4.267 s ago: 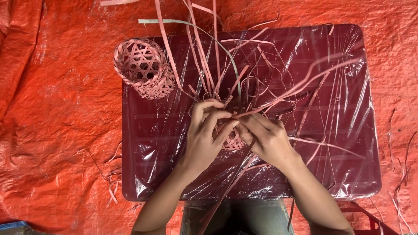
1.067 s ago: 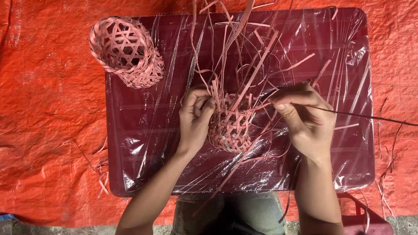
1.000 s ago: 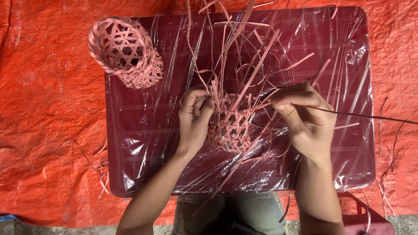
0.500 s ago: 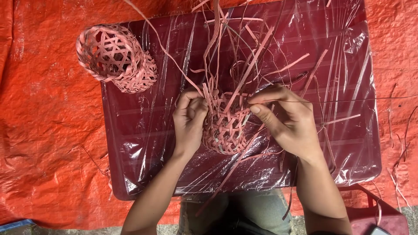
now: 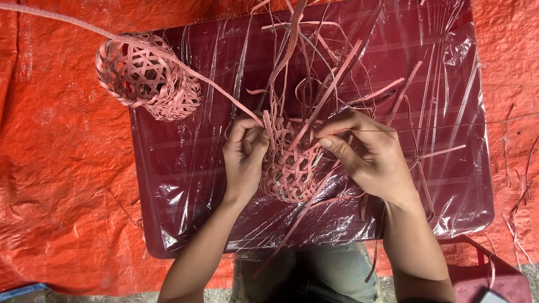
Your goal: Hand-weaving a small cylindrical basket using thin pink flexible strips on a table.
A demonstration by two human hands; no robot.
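Low table [image 5: 185,185], dark red, wrapped in clear plastic, sits on an orange tarp [image 5: 56,185]. Its near edge is at the person's lap, its left edge runs close below the finished basket [image 5: 147,76], and its right edge is well clear of the hands. Bare tabletop lies left of the left hand [image 5: 244,157] and right of the right hand [image 5: 370,157]; the far half is cluttered with loose pink strips [image 5: 331,90] fanning up and out.

Half-woven basket [image 5: 289,165] lies mid-table, on its side between both hands: pink strips in an open lattice, rounded closed end toward the person, unwoven ends sticking out the far side. Left hand is curled, fingers pinching strips at the basket's left rim. Right hand grips the right rim, thumb and fingers closed on a thin strand running right. One long strip crosses from the top left past the finished basket to the left hand.
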